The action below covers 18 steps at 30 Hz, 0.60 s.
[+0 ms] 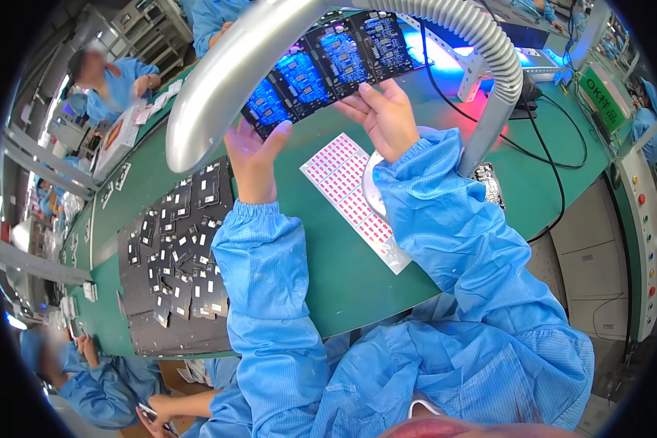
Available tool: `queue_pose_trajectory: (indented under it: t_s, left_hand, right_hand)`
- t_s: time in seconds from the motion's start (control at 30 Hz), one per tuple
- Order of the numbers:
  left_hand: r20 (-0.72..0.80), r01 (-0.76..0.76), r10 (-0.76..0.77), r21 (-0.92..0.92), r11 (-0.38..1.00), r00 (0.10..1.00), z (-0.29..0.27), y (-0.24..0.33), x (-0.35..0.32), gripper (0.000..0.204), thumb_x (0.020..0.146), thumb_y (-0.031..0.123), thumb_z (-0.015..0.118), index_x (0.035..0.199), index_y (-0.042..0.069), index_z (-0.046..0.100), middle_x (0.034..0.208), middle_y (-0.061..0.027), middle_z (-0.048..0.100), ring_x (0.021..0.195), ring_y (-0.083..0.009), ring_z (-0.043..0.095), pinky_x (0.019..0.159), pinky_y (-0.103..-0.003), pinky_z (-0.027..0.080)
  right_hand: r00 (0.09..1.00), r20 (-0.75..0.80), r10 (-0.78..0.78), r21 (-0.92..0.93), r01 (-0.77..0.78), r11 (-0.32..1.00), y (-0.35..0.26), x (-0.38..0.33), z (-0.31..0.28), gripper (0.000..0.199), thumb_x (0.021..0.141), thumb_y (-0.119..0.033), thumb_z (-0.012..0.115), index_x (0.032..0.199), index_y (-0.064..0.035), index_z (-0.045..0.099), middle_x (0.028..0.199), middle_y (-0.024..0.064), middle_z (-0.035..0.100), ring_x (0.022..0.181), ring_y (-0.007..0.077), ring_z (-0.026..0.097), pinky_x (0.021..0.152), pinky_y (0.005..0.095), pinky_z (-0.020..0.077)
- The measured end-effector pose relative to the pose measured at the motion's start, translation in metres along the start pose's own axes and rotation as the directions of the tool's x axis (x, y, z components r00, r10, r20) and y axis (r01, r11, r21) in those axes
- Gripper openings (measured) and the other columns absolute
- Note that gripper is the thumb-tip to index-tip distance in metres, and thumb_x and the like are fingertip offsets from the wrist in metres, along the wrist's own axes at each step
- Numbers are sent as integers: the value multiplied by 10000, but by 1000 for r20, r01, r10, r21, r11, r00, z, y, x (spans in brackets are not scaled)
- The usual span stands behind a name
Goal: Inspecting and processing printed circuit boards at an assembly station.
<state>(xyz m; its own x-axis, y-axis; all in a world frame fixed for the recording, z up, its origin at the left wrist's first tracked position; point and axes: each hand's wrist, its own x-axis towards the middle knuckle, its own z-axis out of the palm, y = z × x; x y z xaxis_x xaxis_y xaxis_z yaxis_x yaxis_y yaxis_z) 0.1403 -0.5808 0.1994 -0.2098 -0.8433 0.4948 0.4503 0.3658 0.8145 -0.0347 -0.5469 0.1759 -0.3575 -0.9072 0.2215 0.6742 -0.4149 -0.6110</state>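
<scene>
A long black circuit board panel (317, 73), made of several joined boards with small components, is held up at a slant under blue light. My left hand (257, 160) grips its lower left end, thumb on the near face. My right hand (383, 117) holds its lower edge toward the right, with fingers partly behind the panel. A lamp's silver arm passes in front of the panel's upper left part and hides some of it. Below my hands, a white sheet with rows of red stickers (343, 182) lies on the green table, partly under my right forearm.
A silver lamp (219, 102) with a ribbed neck (489, 51) arches close above my hands. On the left, a black mat (142, 310) carries many small dark boards. Black cables (562, 164) run at right. Co-workers in blue sit at left.
</scene>
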Motion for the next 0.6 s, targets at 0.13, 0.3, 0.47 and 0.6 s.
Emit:
queue_pose_trajectory:
  t_s: [0.13, 0.3, 0.47, 0.6]
  left_hand:
    - [-2, -7, 7, -7, 1000, 1000, 4, 2, 0, 757, 675, -94, 632, 1301, 21, 223, 1184, -182, 440, 1070, -241, 488, 896, -354, 425]
    - [-42, 12, -12, -5, 1000, 999, 1, -2, 3, 751, 672, -86, 628, 1299, 26, 228, 1191, -175, 440, 1061, -239, 493, 899, -352, 420]
    - [-74, -26, 25, -15, 1000, 997, 4, -4, 4, 754, 656, -79, 640, 1295, 28, 254, 1184, -158, 447, 1059, -237, 491, 921, -342, 396]
    - [-180, -77, 88, 71, 995, 980, 3, -13, -1, 723, 662, -57, 659, 1272, 9, 277, 1169, -148, 460, 1056, -223, 493, 923, -337, 393]
  right_hand:
    - [998, 48, -28, -20, 28, 999, -1, 2, -4, 193, 891, -37, 446, 1078, 6, 429, 1002, 148, 563, 889, 264, 600, 817, 416, 514]
    - [999, 34, -15, -42, 17, 999, 0, 3, -3, 160, 887, -37, 457, 1032, 27, 428, 983, 153, 556, 886, 264, 595, 822, 419, 512]
    - [1000, 26, 4, -54, -3, 999, -3, 3, 0, 159, 888, -34, 453, 1034, 25, 429, 981, 152, 556, 888, 261, 594, 819, 419, 514]
    - [999, 27, 27, -72, -25, 997, -2, -1, 4, 152, 889, -35, 451, 1030, 19, 439, 978, 144, 562, 877, 254, 596, 819, 415, 514]
